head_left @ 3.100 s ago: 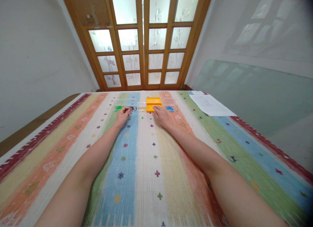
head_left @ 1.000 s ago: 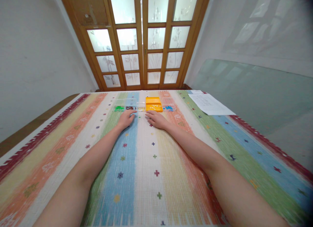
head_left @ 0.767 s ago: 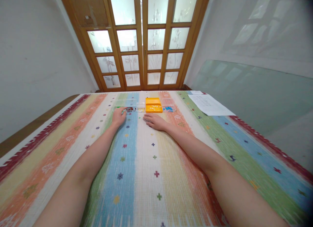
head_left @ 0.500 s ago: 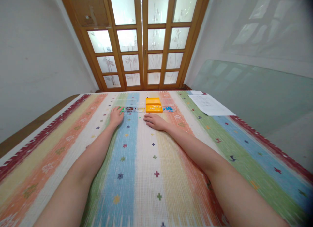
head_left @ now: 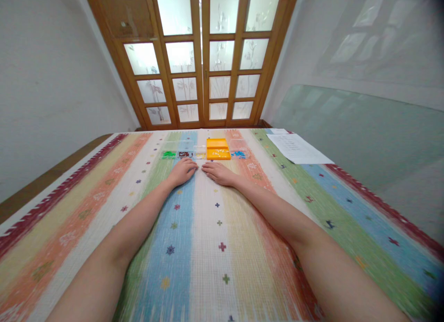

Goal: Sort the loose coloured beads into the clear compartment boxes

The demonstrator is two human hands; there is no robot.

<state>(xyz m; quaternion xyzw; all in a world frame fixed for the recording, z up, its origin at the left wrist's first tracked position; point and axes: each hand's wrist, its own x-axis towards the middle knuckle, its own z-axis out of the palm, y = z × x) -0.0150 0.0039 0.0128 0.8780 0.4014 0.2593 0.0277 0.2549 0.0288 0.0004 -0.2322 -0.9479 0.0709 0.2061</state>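
My left hand (head_left: 182,170) lies flat on the striped cloth, fingers stretched toward the middle, holding nothing. My right hand (head_left: 218,171) lies flat beside it, fingertips almost meeting the left ones. Just beyond both hands runs a row of small clear boxes: one with green beads (head_left: 168,154), one with dark red beads (head_left: 185,154), one with pale beads (head_left: 200,152), and one with blue beads (head_left: 239,153). An orange tray (head_left: 218,149) with a few light beads sits between the pale and blue boxes.
A striped woven cloth (head_left: 215,229) covers the table. A printed sheet of paper (head_left: 297,147) lies at the far right. A glass pane (head_left: 364,137) leans on the right wall. Wooden glazed doors (head_left: 201,58) stand behind the table's far edge.
My left hand drew back from the green bead box and slid right to lie next to my right hand. My right hand stayed flat in place.
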